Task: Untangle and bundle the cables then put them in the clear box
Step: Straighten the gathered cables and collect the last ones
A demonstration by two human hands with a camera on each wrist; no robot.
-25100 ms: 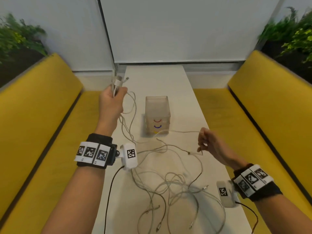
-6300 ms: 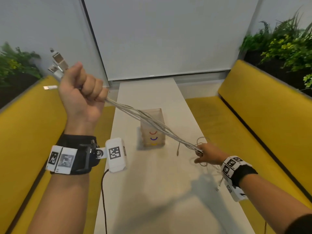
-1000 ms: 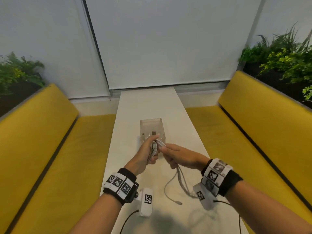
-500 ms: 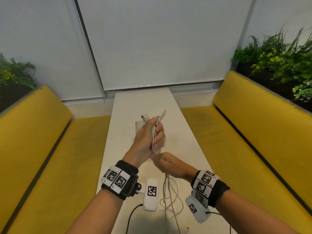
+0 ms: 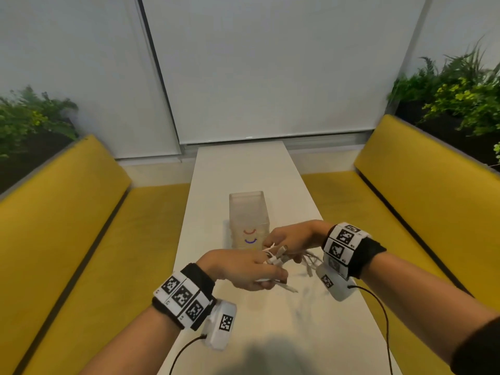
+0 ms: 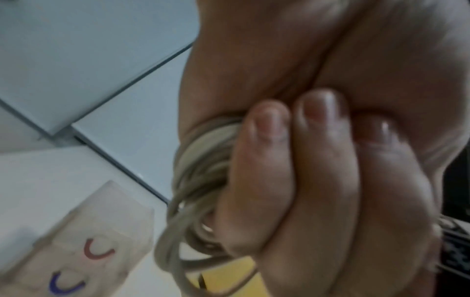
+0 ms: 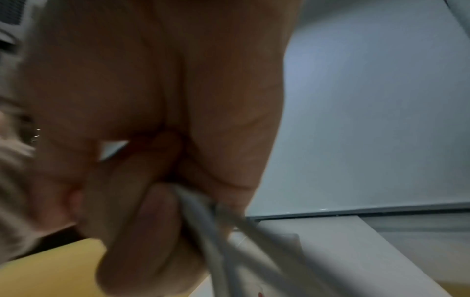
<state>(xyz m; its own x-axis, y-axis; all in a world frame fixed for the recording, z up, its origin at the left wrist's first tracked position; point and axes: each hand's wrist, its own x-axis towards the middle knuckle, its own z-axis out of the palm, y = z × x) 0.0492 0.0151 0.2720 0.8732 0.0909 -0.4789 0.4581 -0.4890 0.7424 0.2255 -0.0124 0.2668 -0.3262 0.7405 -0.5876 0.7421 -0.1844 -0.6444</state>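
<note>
Two yellow benches [image 5: 67,212] flank a long white table [image 5: 243,169], with white blinds [image 5: 257,63] behind its far end and green plants [image 5: 454,85] at both upper corners of the head view. The clear box [image 5: 247,212] stands upright on the table about midway along, open top up, with a red and a blue arc marked on its near wall; it sits just beyond the hands and the head view shows nothing of the cables inside it. Both forearms reach in over the near table, each wrist carrying a black band with black-and-white marker tags [image 5: 184,296] and a white camera pod with a dark lead. The left hand [image 5: 243,269] is palm down, its fingers [image 6: 262,170] curled tight round a coil of white cables [image 6: 201,180], several loops packed side by side between fingers and palm. The right hand [image 5: 292,239] is just beyond and to the right of it, close to the box's near wall, its fingers [image 7: 157,231] curled round a few strands of the same cables [image 7: 216,231]. Between the hands the cable plugs [image 5: 278,253] stick out in a small cluster, and one white plug end [image 5: 286,286] pokes out below the left fingers above the table.
</note>
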